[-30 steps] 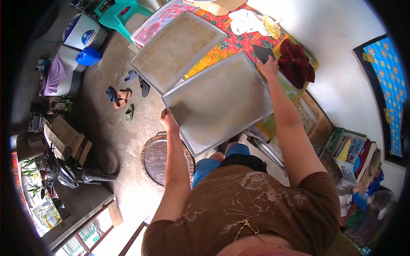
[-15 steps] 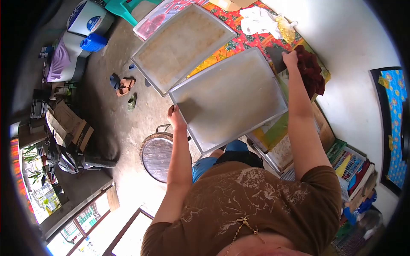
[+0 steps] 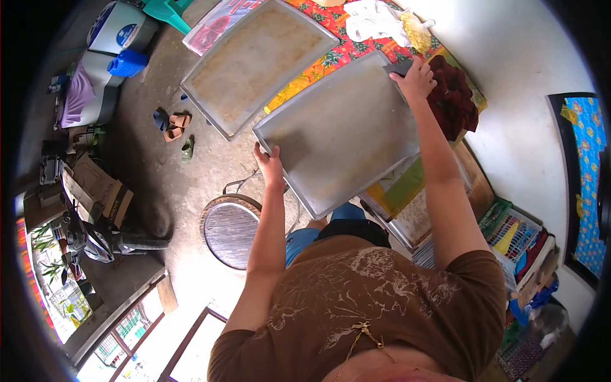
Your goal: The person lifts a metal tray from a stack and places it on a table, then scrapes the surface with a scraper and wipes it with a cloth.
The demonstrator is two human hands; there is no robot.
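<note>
Slid slightly away from the far tray's lower corner over the last half-second, the near tray (image 3: 337,134) lies slanted across the person's front, and I watch it remotely over the head camera. Beyond its left side rests the far tray (image 3: 261,63), its surface stained brown, a narrow gap between the two. Red patterned cloth (image 3: 344,54) shows behind them. A round stool (image 3: 230,235) stands on the floor below left; a maroon cloth (image 3: 453,99) is bunched at right.

The left hand (image 3: 270,167) is at the near tray's left rim, thumb and fingers parted; I cannot tell how firmly it grips. The right hand (image 3: 418,81) has come in from beside the maroon cloth to the tray's upper right corner, fingers spread at a dark flat piece (image 3: 400,67); its hold is unclear to me. Both hands now frame one tray.
</note>
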